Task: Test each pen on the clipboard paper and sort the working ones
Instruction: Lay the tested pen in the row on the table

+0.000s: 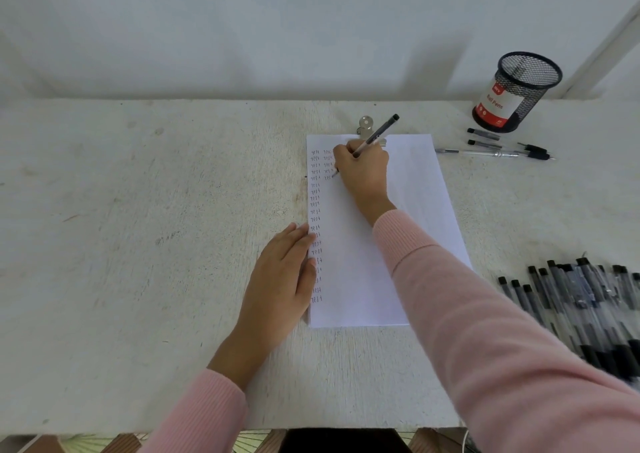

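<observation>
A white sheet of paper (408, 217) lies on the table under a metal clip (366, 124) at its top edge. Small written marks run down its left side in a column, with a shorter second column beside it. My right hand (363, 172) grips a black-capped pen (379, 133) with the tip on the paper near the second column. My left hand (282, 279) lies flat, fingers together, pressing on the paper's left edge. A heap of several black pens (578, 300) lies at the right. Three pens (502, 146) lie near a black mesh cup (517, 91).
The whitish table (138, 227) runs back to a pale wall. The mesh cup stands at the back right, with a labelled pen box inside it. The table's front edge (138, 430) is close to me.
</observation>
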